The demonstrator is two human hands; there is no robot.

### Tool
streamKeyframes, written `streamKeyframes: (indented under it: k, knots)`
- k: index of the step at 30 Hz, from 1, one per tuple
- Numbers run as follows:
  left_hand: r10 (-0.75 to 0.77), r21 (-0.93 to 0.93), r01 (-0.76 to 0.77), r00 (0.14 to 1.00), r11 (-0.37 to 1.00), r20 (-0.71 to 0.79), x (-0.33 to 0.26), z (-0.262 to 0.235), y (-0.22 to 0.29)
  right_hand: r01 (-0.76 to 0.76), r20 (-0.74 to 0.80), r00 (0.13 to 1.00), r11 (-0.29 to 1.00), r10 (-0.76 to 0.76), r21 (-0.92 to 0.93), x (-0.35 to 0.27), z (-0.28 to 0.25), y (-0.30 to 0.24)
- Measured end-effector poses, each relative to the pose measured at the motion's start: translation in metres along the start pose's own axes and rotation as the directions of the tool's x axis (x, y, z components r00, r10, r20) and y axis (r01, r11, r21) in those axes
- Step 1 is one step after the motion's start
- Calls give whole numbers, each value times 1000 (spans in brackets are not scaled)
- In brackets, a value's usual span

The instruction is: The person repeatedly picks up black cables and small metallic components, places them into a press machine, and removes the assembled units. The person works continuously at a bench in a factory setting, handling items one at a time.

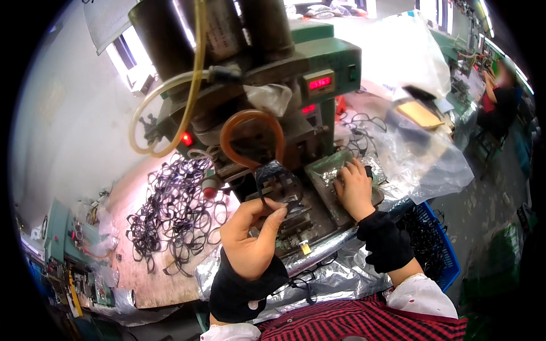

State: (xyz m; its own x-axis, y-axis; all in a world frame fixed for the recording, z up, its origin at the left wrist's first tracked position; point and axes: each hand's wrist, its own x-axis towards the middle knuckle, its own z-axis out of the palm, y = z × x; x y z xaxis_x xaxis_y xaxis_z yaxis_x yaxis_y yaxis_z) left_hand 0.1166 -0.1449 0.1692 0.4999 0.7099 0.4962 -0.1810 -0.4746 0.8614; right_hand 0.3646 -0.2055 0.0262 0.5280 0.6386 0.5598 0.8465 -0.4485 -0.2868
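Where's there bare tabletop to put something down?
The strip of wooden tabletop in front of the black loop pile, bordered by silver foil on its right. It's crowded right of the machine: clear plastic sheeting and more loops.

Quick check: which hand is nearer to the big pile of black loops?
The left hand. It is just right of the pile, in front of the machine; the right hand is farther right, at the metal tray.

1. Worn on the head, left of a fisheye pair.
2. Looks down and ahead, over apron (352,318), toward machine (336,59).
3. Sits near left hand (249,241) and right hand (355,190).
4. Reaches left to wall (79,119), far right to person (501,105).
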Motion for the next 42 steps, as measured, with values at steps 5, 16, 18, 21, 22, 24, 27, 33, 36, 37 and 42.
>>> streamKeyframes:
  k: [5,16,18,21,22,24,27,33,36,37,42]
  knots:
    - [8,43,-7,1000,999,-22,0,5,-1,-7,-85,996,965,30,263,18,-9,1]
    - [79,150,-65,993,987,-90,-33,-2,-2,-123,-79,983,910,167,396,14,-5,-4]
    - [213,250,-145,939,957,-269,-49,-20,-9,-196,-41,967,839,251,508,4,-4,-5]
    - [303,356,-114,788,927,-536,-41,-63,-5,-135,-66,977,832,202,538,3,-7,-10]
    - [276,364,-67,781,929,-560,-34,-78,-7,-114,-67,981,820,182,561,5,-10,-12]
    - [165,365,63,812,929,-559,-15,-96,-25,-72,-106,981,813,162,577,10,-9,-11]
    - [43,637,176,949,751,-312,4,-142,-118,-78,-83,982,768,168,636,15,-3,-22]
    - [-279,838,498,856,222,-435,-25,-119,-214,-86,-147,972,857,184,508,-13,-23,-11]
    - [-69,887,304,952,347,-300,-27,-131,-216,-124,-195,949,861,249,494,-38,-40,13]
    - [3,873,256,959,414,-283,-29,-137,-215,-149,-177,945,843,275,517,-44,-46,18]
    - [-76,294,219,900,930,-430,-17,-108,-150,-134,6,983,703,181,698,-31,-83,-33]
